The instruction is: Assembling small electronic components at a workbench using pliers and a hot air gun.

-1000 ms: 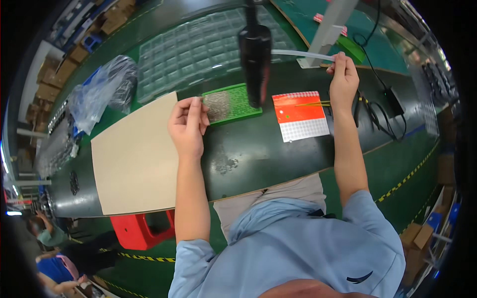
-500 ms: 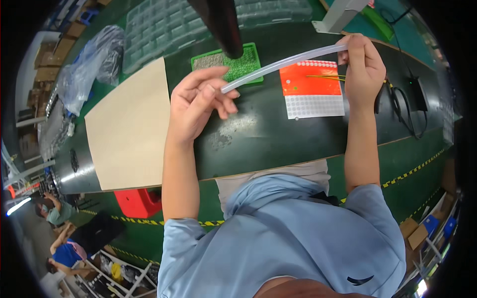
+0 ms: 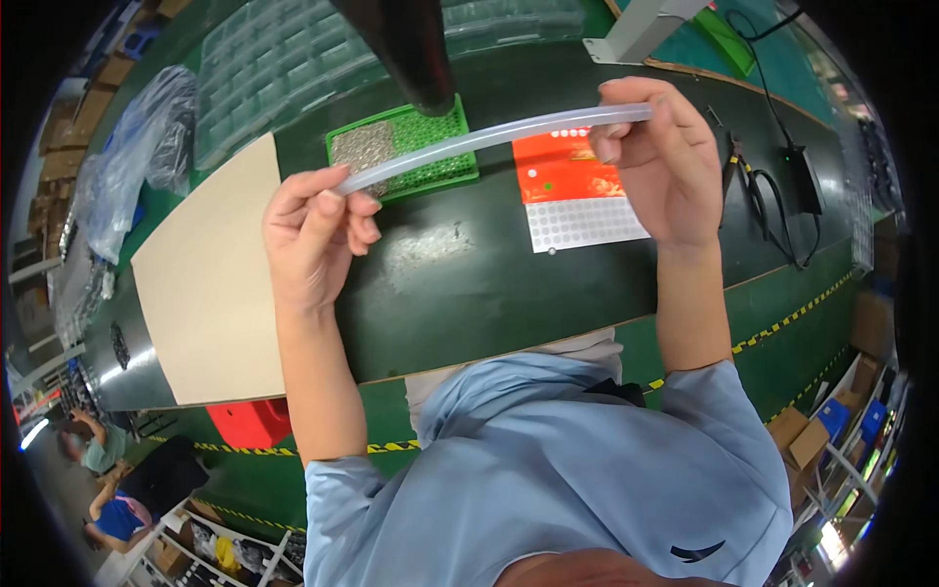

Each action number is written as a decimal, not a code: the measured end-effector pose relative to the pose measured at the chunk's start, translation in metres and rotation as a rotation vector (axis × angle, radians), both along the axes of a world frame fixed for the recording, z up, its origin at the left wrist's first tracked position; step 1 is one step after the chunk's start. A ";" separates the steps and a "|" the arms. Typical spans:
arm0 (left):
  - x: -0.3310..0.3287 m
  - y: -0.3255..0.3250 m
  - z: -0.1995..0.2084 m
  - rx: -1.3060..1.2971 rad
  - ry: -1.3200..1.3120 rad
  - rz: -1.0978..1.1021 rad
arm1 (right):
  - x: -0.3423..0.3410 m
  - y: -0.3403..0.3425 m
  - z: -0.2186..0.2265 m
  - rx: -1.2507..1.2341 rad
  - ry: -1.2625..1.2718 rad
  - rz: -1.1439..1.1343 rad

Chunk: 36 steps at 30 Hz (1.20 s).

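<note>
Above the desk [image 3: 489, 284], a bowed translucent tube [image 3: 499, 133] was pinched at its ends by the left hand [image 3: 308, 235] and the right hand [image 3: 675, 176], the green tray [image 3: 413, 135] partly hidden behind.

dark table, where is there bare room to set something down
Widest: the near tabletop, right of the board, nearer than the green tray and red-white sheet. A narrow gap separates those two, beneath the tube. Crowded: the right end, with cable and black box, and the far left, with the clear tray.
</note>
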State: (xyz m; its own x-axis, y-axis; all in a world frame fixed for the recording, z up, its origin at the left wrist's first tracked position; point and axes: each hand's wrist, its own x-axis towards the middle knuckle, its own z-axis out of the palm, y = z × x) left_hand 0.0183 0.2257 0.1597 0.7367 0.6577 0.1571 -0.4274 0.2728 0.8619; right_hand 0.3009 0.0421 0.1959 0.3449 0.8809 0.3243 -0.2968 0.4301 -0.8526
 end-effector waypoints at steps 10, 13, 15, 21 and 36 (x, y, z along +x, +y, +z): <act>-0.004 0.005 0.002 -0.246 -0.192 -0.143 | 0.003 -0.003 -0.002 -0.119 0.192 0.093; -0.006 0.005 0.004 -0.305 -0.278 -0.216 | 0.006 -0.004 -0.008 -0.089 0.213 0.129; -0.003 0.006 0.002 -0.328 -0.394 -0.292 | 0.011 -0.002 -0.011 -0.070 0.213 0.145; -0.002 0.008 0.000 -0.232 -0.373 -0.269 | 0.009 0.004 -0.011 -0.085 0.214 0.140; -0.003 0.009 0.006 -0.302 -0.166 -0.157 | 0.050 -0.016 -0.051 -0.064 0.538 0.210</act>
